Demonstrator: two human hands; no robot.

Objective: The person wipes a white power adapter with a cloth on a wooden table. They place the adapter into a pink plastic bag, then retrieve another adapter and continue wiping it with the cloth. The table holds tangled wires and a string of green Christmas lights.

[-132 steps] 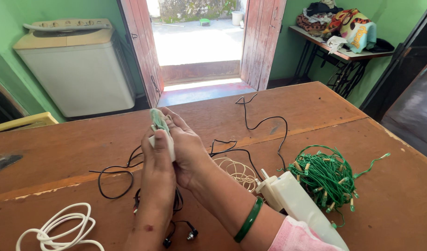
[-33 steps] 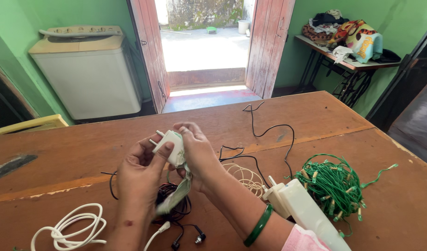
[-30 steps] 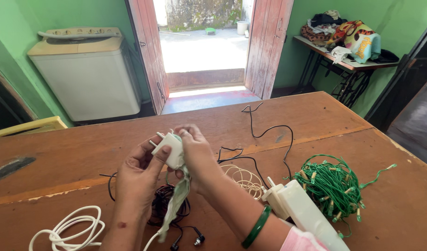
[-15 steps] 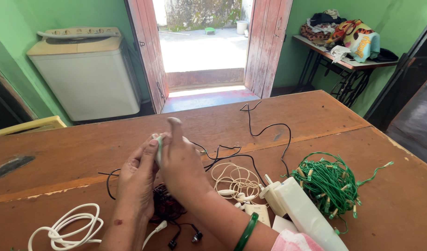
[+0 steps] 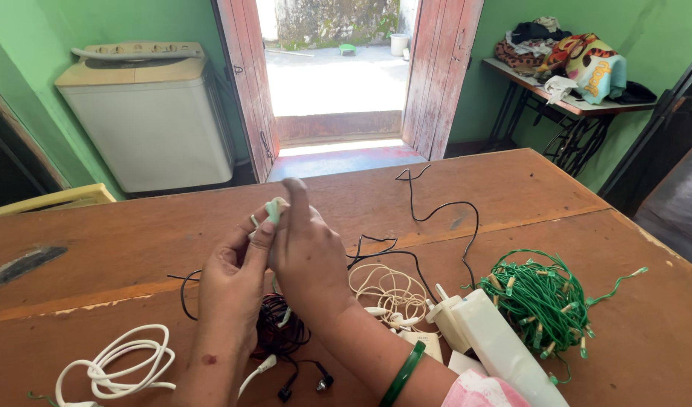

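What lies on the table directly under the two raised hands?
Under the left hand and right hand, a dark coiled cable lies on the wooden table, with black earbuds beside it. The wrists cover part of the coil.

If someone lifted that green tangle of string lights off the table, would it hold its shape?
Probably not: the green string lights are thin wire in loose loops, so they would likely sag and trail. One strand already strays off to the right. The small bulbs may snag the black cable nearby.
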